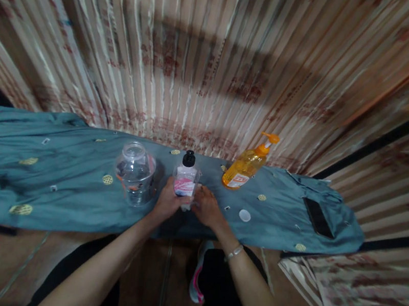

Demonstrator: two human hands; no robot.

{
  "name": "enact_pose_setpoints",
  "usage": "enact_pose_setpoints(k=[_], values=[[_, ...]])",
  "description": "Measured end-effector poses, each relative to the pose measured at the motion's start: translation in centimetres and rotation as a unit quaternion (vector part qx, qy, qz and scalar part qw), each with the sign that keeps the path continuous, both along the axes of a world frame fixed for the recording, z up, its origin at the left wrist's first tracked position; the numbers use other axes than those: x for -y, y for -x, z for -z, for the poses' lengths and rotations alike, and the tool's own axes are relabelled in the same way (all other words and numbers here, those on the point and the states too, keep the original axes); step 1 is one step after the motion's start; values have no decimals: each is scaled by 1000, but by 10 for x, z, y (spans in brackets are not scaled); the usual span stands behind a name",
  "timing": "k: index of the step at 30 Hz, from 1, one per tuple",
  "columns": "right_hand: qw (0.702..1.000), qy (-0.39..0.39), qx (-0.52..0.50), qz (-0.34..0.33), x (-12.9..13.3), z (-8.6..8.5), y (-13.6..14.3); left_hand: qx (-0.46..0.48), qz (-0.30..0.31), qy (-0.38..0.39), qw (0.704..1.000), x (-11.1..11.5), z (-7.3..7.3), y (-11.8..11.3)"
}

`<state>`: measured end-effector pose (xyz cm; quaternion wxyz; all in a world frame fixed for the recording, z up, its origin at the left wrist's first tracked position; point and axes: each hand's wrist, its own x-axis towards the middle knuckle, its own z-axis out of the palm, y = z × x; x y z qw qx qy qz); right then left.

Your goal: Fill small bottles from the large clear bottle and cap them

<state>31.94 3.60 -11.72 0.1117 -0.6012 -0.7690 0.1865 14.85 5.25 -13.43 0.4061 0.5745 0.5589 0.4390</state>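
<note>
A bottle (185, 181) with a black cap and a pink-and-white label stands upright at the middle of the cloth-covered table, with what looks like clear plastic around it. My left hand (170, 200) is closed around its left and lower front side. On the other side my right hand (206, 206) has curled fingers against its lower right. Both palms' inner sides are hidden. To the left stands a clear plastic cup (137, 184) with a narrower clear piece at its top. An orange pump bottle (244, 168) stands to the right, beyond my right hand.
A white round lid or disc (244, 216) lies right of my right hand. Farther right, a dark phone (318, 217) rests near the table's end. The blue-green patterned cloth (74, 189) is wrinkled. Behind the table hangs a pleated curtain (187, 67).
</note>
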Motion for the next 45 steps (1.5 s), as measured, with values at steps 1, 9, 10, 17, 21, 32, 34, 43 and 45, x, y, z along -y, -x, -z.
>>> enact_pose_setpoints(k=[1,9,10,17,21,32,34,43,45], values=[[1000,-10,-8,3,-1,1,-2,1,-2,0,1000,-1,1,0],[988,-73,-88,103,-19,-1,-31,4,-1,7,1000,-1,8,-3],[986,-83,-101,108,-22,-5,-32,7,3,7,1000,-1,9,-5],[944,-216,-250,15,-20,-51,-4,44,15,-8,999,3,14,-18],[935,-276,-218,47,5,-53,13,62,10,-32,998,2,15,-20],[928,-308,-197,77,33,-36,9,26,4,-120,992,15,21,-29],[925,-312,-199,85,31,-36,8,9,4,-139,990,19,22,-29],[913,-344,-199,86,34,-36,6,-44,30,-152,987,16,20,-19],[914,-350,-190,76,38,-36,8,-52,36,-148,987,12,17,-17]])
